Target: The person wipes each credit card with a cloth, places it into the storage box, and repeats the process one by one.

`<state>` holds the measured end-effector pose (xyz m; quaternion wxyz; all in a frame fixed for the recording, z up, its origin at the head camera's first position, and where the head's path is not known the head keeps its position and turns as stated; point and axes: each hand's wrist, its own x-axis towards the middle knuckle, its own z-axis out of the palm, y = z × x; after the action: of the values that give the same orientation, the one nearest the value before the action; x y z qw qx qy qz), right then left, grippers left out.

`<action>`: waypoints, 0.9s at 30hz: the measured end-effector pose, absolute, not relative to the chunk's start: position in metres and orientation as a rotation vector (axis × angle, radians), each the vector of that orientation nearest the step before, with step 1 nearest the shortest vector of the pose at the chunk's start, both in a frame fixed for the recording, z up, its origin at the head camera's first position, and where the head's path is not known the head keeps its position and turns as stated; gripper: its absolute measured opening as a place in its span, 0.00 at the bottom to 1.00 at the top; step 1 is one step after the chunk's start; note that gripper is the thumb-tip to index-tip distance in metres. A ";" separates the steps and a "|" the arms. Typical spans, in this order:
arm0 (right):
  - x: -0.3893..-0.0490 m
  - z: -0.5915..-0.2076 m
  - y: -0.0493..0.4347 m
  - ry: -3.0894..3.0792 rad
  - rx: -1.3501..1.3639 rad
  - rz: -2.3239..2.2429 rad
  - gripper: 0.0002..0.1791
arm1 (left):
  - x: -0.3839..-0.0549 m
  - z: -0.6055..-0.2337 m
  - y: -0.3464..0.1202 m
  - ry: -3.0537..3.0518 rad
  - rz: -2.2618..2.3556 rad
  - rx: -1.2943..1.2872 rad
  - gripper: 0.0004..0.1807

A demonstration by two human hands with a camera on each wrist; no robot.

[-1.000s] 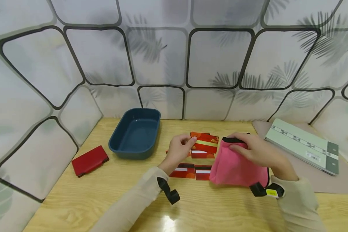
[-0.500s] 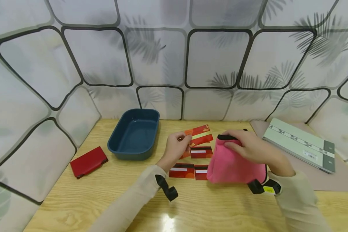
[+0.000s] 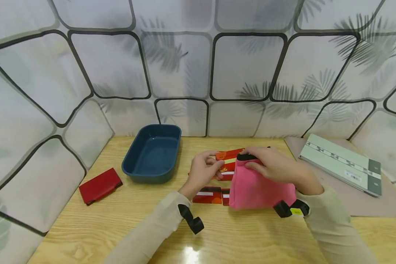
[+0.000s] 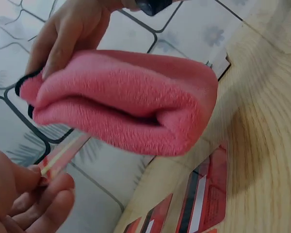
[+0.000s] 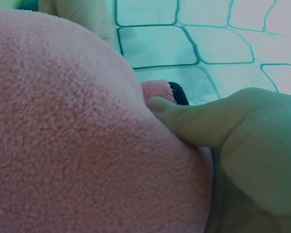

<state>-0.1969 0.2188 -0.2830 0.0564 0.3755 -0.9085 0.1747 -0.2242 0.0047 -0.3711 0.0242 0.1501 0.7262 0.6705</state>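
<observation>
In the head view my left hand pinches a red card with a yellow stripe between thumb and fingers. The left wrist view shows that card edge-on, just below the pink cloth. My right hand grips the upper edge of a folded, fuzzy pink cloth with black trim. In the right wrist view its thumb presses on the cloth. Red cards with black stripes lie on the table under and in front of my left hand; the pink cloth hides part of one.
A dark blue rectangular tub stands behind and left of my left hand. A red wallet-like case lies at the far left. On the right, a pale green hardcover book rests on a greyish-pink mat. Patterned curtain encloses the back.
My left hand lifted and tilted the red card, then brought it toward the cloth. My right hand has moved left with the pink cloth, covering more of the cards.
</observation>
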 end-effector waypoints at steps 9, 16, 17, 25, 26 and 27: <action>-0.202 -0.288 0.207 -2.806 1.077 0.441 0.10 | -0.216 -0.365 0.006 2.230 1.918 0.516 0.25; -0.204 -0.292 0.193 -2.819 0.998 0.272 0.11 | -0.216 -0.362 0.006 2.218 1.851 0.641 0.23; -0.205 -0.293 0.192 -2.805 1.006 0.256 0.11 | -0.216 -0.361 0.006 2.224 1.850 0.659 0.22; -0.208 -0.299 0.188 -2.757 1.043 0.195 0.16 | -0.214 -0.362 0.004 2.216 1.895 0.695 0.21; -0.208 -0.299 0.188 -2.763 1.041 0.190 0.16 | -0.213 -0.362 0.004 2.213 1.900 0.697 0.21; -0.209 -0.299 0.189 -2.771 1.033 0.190 0.16 | -0.214 -0.362 0.005 2.211 1.903 0.702 0.21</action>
<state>-0.2086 0.1892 -0.2990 0.0891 0.3473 -0.9313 0.0637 -0.2135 0.0047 -0.3622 0.0705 0.2333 0.7352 0.6325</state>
